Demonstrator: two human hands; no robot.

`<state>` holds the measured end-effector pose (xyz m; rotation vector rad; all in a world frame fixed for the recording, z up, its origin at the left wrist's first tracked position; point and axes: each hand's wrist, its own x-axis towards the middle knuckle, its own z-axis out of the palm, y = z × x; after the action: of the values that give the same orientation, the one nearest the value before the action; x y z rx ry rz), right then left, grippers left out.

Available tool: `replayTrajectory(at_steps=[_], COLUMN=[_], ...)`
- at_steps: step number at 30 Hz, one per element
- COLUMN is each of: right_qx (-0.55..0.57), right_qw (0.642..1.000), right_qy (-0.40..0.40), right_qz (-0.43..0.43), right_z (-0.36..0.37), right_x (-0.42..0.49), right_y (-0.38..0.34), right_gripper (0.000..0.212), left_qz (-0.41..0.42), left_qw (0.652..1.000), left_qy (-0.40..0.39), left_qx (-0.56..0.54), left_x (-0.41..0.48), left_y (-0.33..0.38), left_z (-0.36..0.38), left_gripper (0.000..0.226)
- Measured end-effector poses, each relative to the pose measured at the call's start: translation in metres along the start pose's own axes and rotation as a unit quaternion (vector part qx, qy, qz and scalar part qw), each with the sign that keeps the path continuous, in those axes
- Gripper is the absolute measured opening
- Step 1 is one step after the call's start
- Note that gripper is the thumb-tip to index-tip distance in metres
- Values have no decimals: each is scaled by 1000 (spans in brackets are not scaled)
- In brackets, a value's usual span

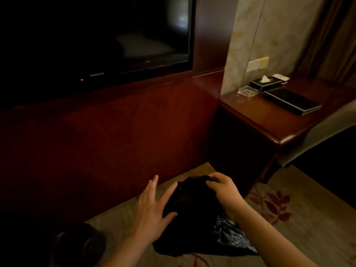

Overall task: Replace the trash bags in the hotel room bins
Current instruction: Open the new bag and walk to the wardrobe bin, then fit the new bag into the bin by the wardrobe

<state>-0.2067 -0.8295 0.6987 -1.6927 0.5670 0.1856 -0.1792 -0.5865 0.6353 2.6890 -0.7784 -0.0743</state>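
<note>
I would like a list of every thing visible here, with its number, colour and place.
Patterned carpet: one, beige with red leaves, floor.
Crumpled plastic trash bag: one, black, on the carpet.
Flat wall television: one, black, upper left.
Wooden desk: one, dark red, right.
Tissue box: one, black, on desk.
Glass ashtray: one, clear, beside the tissue box.
Flat folder: one, black, on desk.
Left hand: one, spread, beside bag.
Right hand: one, gripping bag.

- Hotel guest room, dimly lit.
- Flat TV [96,35] mounted on dark red wood panelling [115,132].
- Matching wooden desk [269,122] with tissue box [266,83], glass ashtray [248,91] and black folder [292,102] (usual guest-room set).
- Carpet [300,234] with red leaf motif, pale wallpaper [250,35], heavy curtain [331,35] at right.
</note>
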Motion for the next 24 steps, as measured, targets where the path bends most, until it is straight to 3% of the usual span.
replayTrajectory(at_steps=[3,8,9,10,12,13,15,17,20,24], right_qx=[-34,-56,-56,-57,-67,-75,-92,-101,-136,-222], right_qw=[998,997,997,996,995,995,993,992,985,957], right_qy=[-43,-59,-59,-59,-63,-64,-63,-65,-53,-131], right_qz=[-6,-16,-19,-20,-24,-25,-30,-42,-88,-135], right_z=[39,91,101,111,130,138,153,166,182,202], right_x=[3,6,7,7,8,10,12,15,19,20], right_y=[-18,-38,-41,-45,-52,-55,-60,-63,-68,-74], right_gripper=[17,18,17,17,16,16,16,15,3,30], left_qz=[-64,-66,-68,-79,-127,-144,-141,-148,-204,-272], left_qw=[993,981,975,964,913,893,887,912,896,854], left_qy=[-37,28,41,27,-76,-122,-154,-108,-30,-3], left_qx=[-91,-183,-209,-252,-379,-409,-411,-366,-394,-444], left_x=[4,-10,-13,-16,-20,-22,-29,-38,-49,-59], left_y=[-38,-95,-104,-115,-132,-140,-153,-164,-189,-229], left_z=[3,-4,-9,-10,-19,-22,-25,-27,-41,-69], left_gripper=[88,23,20,30,71,77,43,12,20,21])
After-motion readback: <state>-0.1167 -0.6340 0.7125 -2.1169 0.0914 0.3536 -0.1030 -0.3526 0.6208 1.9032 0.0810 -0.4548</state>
